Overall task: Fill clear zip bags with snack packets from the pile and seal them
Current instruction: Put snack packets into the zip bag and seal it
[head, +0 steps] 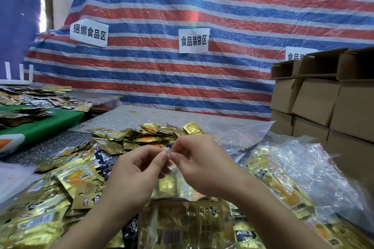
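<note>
Both hands raised together at the middle of the view, thumbs and forefingers pinched narrow on the top edge of a clear zip bag: left hand [131,172] from the left, right hand [202,166] from the right, fingertips all but touching at one spot on the strip. Zip bag [178,218] hanging straight down from that pinch toward the body, already holding gold snack packets, its lower half resting on the heap. Long axis of the mouth running left to right, so any sealing stroke probably outward along that line from the meeting point, one hand per side; neither hand nearer than the other. Hard to tell whether the zip is pressed closed or being parted, the plastic too clear and bunched at the fingers. Pile of loose packets [66,184] spread on the table to the left and ahead, nearer the left hand. Filled bags [283,184] and spare empty ones heaped on the right. Cardboard boxes [315,103] stacked beyond, striped tarp [202,6] with paper signs behind.
</note>
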